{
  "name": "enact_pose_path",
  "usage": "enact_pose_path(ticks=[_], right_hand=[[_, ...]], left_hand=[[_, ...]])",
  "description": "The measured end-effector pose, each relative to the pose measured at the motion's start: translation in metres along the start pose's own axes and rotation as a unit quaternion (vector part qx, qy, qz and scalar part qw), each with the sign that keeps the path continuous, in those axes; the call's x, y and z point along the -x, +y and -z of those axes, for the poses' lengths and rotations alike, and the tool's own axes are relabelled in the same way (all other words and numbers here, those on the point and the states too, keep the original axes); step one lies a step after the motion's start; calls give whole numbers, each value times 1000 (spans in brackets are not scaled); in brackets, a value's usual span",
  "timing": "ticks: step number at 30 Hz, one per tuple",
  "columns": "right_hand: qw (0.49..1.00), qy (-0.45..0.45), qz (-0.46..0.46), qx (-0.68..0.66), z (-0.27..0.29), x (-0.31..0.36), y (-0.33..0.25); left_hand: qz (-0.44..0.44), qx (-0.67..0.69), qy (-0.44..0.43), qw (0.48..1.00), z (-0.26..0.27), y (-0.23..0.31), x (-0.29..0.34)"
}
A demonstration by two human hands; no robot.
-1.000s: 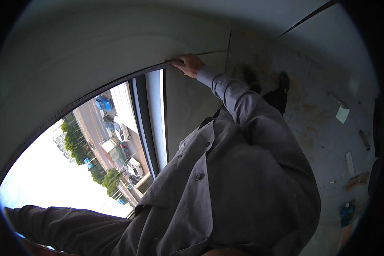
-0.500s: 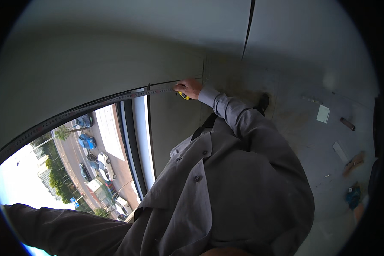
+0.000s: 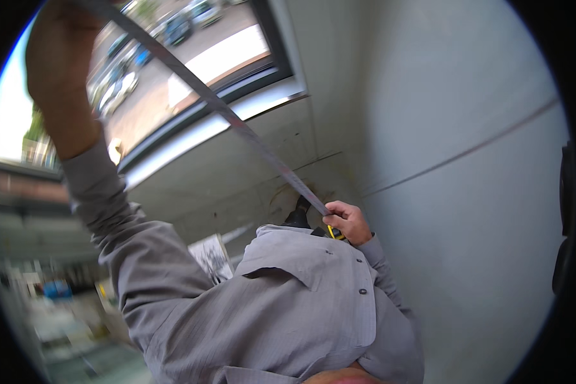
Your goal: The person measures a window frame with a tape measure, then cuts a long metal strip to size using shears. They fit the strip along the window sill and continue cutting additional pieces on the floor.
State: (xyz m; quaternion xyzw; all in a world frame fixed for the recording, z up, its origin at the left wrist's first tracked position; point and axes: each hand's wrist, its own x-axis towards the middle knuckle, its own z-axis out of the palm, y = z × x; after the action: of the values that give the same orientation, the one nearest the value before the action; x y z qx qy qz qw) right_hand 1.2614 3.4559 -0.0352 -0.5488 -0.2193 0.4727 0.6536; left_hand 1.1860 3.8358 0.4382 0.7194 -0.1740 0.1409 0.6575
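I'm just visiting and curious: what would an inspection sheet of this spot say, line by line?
Surface: pale grey wall with a thin seam line; stained floor corner near the shoe.
Job's things: tape measure blade stretched diagonally from the raised left hand down to the yellow-and-black tape measure case.
Clutter: printed sheet on the floor; blurred items at lower left, too unclear to name.
Hands: left hand raised, gripping the blade's upper end; right hand low, fingers closed round the case.
Cables: nothing seen.
Surroundings: window with dark frame, parked cars and street outside; grey shirt; dark shoe.
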Motion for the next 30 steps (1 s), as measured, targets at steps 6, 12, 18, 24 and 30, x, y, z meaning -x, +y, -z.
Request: enact_pose_path(ticks=[6, 12, 18, 24, 30], right_hand=[[973, -198, -115, -29, -25, 22, -7], [904, -388, -161, 75, -131, 43, -16], [775, -576, -257, 34, -217, 94, 30], [768, -494, 46, 404, -289, 63, 152], [644, -362, 141, 659, -348, -49, 302]], left_hand=[[15, -60, 418, 906, -141, -123, 202], [76, -70, 666, 739, -284, -164, 353], [80, 76, 802, 587, -424, -202, 455], [-48, 131, 916, 376, -554, -172, 579], [-169, 246, 914, 276, -672, -183, 678]])
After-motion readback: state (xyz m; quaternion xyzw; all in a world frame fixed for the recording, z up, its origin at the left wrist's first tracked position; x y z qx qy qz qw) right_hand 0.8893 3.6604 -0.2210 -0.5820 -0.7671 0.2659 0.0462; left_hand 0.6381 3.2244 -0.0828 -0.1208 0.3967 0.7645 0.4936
